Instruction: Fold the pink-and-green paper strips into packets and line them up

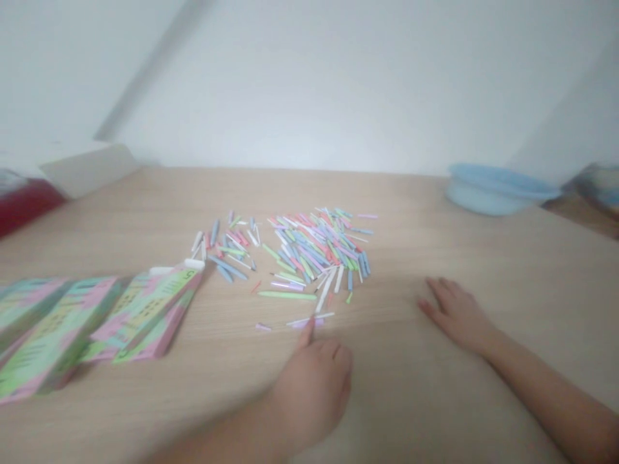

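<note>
My left hand point(314, 383) is at the near middle of the table. Its index finger stretches out to a purple pen piece point(315, 322) and a thin white stick point(312, 318), seemingly touching them, while the other fingers curl under. Beyond it lies a loose pile of pen parts point(319, 241) in white, blue, green, pink and purple. A green pen barrel point(287, 295) and a small purple cap point(264, 327) lie apart from the pile on the near side. My right hand point(452, 312) lies on the table to the right, fingers spread, holding nothing.
Several green and pink printed boxes point(60, 328) lie at the left. A smaller group of pen parts point(229, 248) lies between them and the pile. A light blue basin point(498, 190) stands at the back right. A white box point(91, 169) and something red point(29, 203) are at the far left.
</note>
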